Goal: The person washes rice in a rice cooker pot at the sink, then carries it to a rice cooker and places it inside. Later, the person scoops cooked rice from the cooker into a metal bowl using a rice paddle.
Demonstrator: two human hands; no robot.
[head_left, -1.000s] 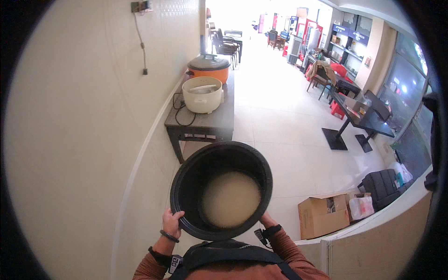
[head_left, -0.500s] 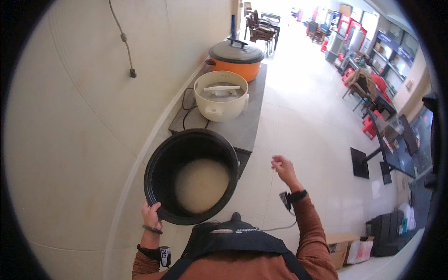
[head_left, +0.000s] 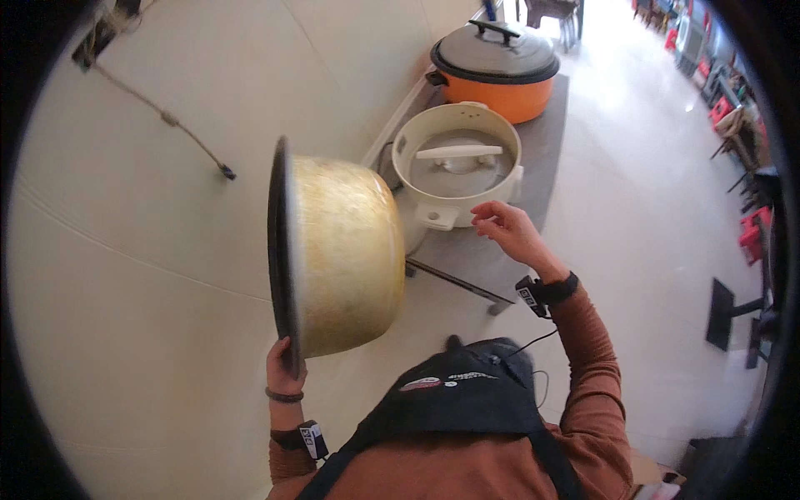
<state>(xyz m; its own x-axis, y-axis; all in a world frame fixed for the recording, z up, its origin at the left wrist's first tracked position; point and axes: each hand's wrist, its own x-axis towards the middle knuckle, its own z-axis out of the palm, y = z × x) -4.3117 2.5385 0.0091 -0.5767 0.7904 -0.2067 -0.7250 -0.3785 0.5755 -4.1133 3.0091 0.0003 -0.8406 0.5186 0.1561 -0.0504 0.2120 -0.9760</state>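
Note:
A large rice cooker inner pot [head_left: 346,250] is tipped on its side at the left, its scuffed gold outer wall toward the right and its dark rim toward the wall. My left hand [head_left: 286,367] grips that rim at the lower edge; the pot's inside is hidden. My right hand [head_left: 510,233] is empty, fingers apart and slightly curled, just by the front right of a cream rice cooker body [head_left: 437,215]. Inside that body lies a lid with a white bar handle [head_left: 460,152].
The cooker body stands on a grey low table [head_left: 533,179] along the cream wall. Behind it stands an orange pot [head_left: 500,98] with a grey lid. A cable with a plug [head_left: 196,142] hangs on the wall. Tables and red stools [head_left: 752,233] line the far right.
The inner pot, whose pale rice grains showed before, has turned so its opening faces left and away from view. My right hand has come closer to the cooker body.

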